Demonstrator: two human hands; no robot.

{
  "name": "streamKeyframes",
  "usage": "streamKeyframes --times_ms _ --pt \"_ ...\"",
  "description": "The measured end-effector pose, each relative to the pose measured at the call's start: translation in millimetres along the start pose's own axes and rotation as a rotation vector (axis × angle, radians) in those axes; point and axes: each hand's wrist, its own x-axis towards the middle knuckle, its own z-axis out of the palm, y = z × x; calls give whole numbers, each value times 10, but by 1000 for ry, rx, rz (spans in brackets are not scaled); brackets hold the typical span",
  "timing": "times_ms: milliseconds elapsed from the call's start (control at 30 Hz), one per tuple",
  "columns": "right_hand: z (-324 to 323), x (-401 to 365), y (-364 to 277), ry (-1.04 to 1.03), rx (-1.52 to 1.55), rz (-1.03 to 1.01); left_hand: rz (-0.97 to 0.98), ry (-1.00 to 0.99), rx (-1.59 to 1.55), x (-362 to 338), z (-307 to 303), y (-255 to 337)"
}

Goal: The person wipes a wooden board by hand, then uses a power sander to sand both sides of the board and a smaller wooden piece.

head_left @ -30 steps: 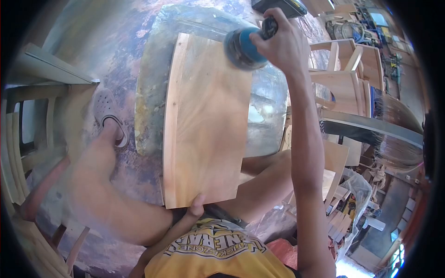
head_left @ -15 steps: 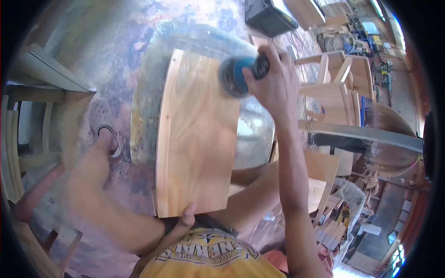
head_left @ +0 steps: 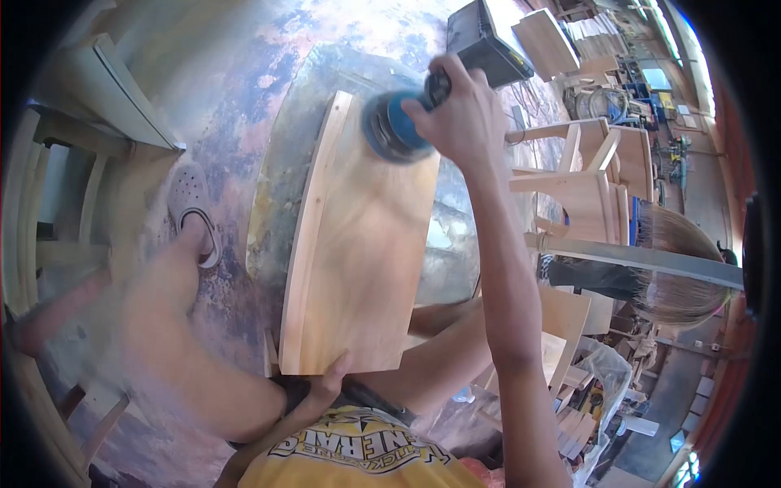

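A pale wooden board (head_left: 366, 236) with a raised strip along its left edge extends away from my lap. At its near end my left hand (head_left: 327, 382) holds the edge, thumb on top and the other fingers hidden underneath. My right hand (head_left: 465, 110) is wrapped around the dark grip of a blue orbital sander (head_left: 400, 120). The sander lies against the far right part of the board's face, its lower part blurred by motion.
A wooden stool (head_left: 598, 154) and other furniture parts stand to the right. Near the top is a black case (head_left: 486, 45). Wooden furniture (head_left: 106, 98) lines the left side, close to my clog-covered foot (head_left: 191, 199). Loose wood offcuts (head_left: 573, 423) lie at lower right.
My right hand and the sander have shifted left across the far end of the board. The board's far end appears further right in view; my left hand keeps its hold.
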Motion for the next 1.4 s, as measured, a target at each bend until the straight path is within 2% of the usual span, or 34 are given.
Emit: streamKeyframes --times_ms 67,100,167,267,400,567,600,667,700,767,867,967,1000,1067,1133,1167,1233,1400 --pt "93 149 -72 54 -33 -13 27 -34 293 -158 -209 -442" --pt "129 236 -97 50 -32 -9 23 -35 296 -112 -124 -265" --pt "159 363 -168 52 -59 26 236 96 92 70 173 269" --pt "130 329 -305 27 -51 -2 86 63 8 51 197 271" --pt "78 205 -537 -3 -20 -20 17 46 -48 20 190 215" --pt "176 534 -484 19 -47 -4 -58 -6 -153 -23 149 91" --pt "153 542 -500 11 -48 4 -42 -7 -160 16 209 128" --pt "131 478 -493 -2 -46 -3 1 167 -149 68 330 201" --pt "84 404 -544 1 -48 -12 7 170 -156 90 349 249" --pt "58 283 -607 -47 -30 4 70 131 -66 91 356 321" --pt "191 456 -557 -5 -29 19 -13 121 -132 60 357 374" --pt "261 668 -563 29 -49 36 19 47 -69 119 300 394" --pt "260 678 -588 13 -59 26 27 51 -65 132 331 431" --pt "270 697 -602 -1 -69 18 8 181 -125 150 431 497" --pt "271 613 -655 16 -29 -33 0 127 -69 156 339 373" --pt "251 557 -648 3 -31 -9 -15 66 -8 80 266 327" --pt "124 640 -691 -4 82 12 21 44 14 114 262 381" --pt "23 566 -499 -41 96 125 58 24 167 130 174 338"
